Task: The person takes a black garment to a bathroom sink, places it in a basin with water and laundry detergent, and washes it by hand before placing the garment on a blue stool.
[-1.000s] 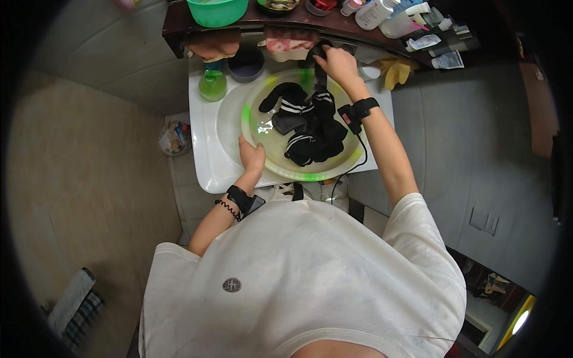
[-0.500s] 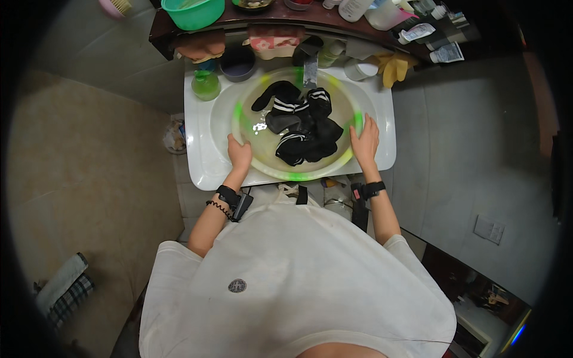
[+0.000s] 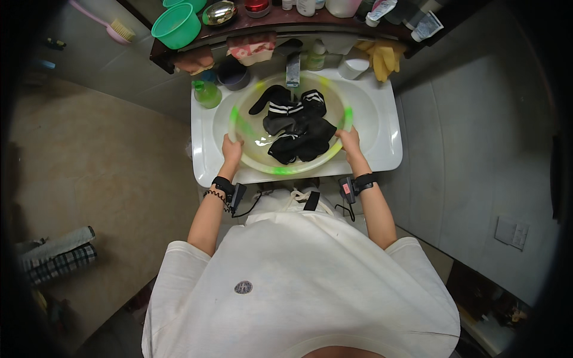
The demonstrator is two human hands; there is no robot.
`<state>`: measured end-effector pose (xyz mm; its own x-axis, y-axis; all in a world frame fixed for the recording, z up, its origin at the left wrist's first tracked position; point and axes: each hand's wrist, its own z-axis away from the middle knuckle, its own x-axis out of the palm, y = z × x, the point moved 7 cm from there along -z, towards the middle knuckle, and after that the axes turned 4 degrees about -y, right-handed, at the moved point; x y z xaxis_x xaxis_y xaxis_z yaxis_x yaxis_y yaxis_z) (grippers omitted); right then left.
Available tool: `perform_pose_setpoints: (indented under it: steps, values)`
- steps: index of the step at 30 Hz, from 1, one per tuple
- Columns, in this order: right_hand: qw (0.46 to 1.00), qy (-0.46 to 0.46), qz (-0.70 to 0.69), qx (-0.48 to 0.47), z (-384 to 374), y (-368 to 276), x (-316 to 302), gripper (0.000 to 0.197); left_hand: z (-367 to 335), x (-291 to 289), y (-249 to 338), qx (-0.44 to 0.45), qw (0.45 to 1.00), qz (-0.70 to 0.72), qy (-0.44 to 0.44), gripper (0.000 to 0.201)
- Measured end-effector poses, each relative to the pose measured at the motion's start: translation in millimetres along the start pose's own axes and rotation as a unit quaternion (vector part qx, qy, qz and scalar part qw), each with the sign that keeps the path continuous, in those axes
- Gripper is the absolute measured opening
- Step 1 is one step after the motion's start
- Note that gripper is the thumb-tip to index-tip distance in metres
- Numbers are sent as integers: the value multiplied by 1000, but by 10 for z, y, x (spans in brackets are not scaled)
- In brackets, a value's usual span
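Observation:
A pale translucent basin (image 3: 282, 170) with green and yellow patches on its rim sits in the white sink (image 3: 375, 131). Wet black socks (image 3: 305, 136) with white stripes lie bunched in its water. On the basin's left side my left hand (image 3: 232, 149) grips the rim, thumb at the edge and other fingers mostly hidden. My right hand (image 3: 350, 142) holds the opposite side, its thumb over the rim. Above the basin's far edge stands a metal faucet (image 3: 292, 70), with a thin pale streak below its mouth.
A green soap bottle (image 3: 207, 94) and a dark cup (image 3: 233, 76) stand at the sink's back left. At back right are a white container (image 3: 353, 67) and yellow gloves (image 3: 384, 58). A dark shelf (image 3: 230, 31) above carries a green tub (image 3: 176, 27) and toiletries.
My right hand has gone from resting flat beside the rim to gripping it, and my left hand has closed on its side. The basin has shifted slightly left within the sink.

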<state>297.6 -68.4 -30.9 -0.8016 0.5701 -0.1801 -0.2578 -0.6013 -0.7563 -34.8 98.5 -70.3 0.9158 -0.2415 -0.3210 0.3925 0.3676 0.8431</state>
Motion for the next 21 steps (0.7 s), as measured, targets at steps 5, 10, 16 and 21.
perform_pose_setpoints:
  steps: [5,10,16,21]
  values:
    - [997,22,-19,-76,-125,134,-41,46,51,-4,158,39,999,-23,6,32]
    - [993,-11,-79,-92,28,235,-50,46,195,-7,384,78,994,-76,18,32]
    - [987,-18,-66,-143,53,238,-56,48,346,-73,274,98,995,-22,3,33]
    - [991,-31,-73,-109,-112,328,-89,50,457,23,347,58,995,-76,9,44]
